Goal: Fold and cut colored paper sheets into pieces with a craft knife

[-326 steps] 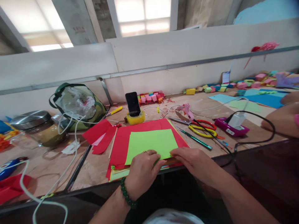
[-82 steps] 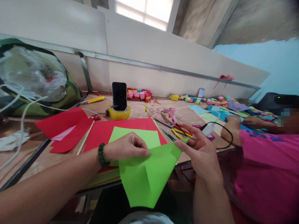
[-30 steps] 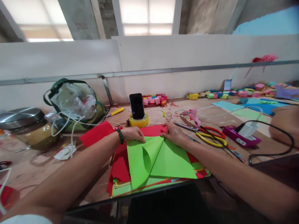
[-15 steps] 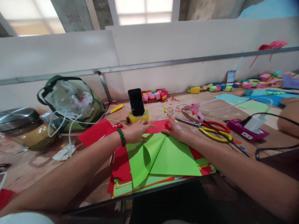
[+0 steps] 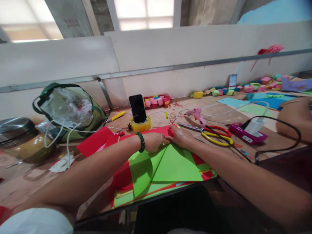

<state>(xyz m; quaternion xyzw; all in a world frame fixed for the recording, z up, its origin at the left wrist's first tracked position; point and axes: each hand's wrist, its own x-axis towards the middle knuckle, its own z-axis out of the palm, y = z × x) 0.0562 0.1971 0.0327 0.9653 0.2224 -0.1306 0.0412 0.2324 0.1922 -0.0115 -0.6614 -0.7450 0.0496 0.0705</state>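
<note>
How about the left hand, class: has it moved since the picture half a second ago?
Yes: the left hand has moved rightward relative to the black phone, closing in on the right hand.

- Paper [image 5: 179, 167] on sheets [image 5: 123, 177], at the table's [image 5: 21, 187] near edge.
- Left hand [image 5: 155, 143] and right hand [image 5: 181, 136] together at the paper's far edge.
- Phone [image 5: 137, 109] on tape [image 5: 143, 126], behind the sheets; cubes [image 5: 157, 101] behind, to the right.
- Jar [image 5: 29, 148] far left; bag [image 5: 97, 113] behind it; cutter [image 5: 117, 115] between bag and phone.
- Scissors [image 5: 202, 130] right of the right hand, glue gun [image 5: 197, 115] behind them.
</note>
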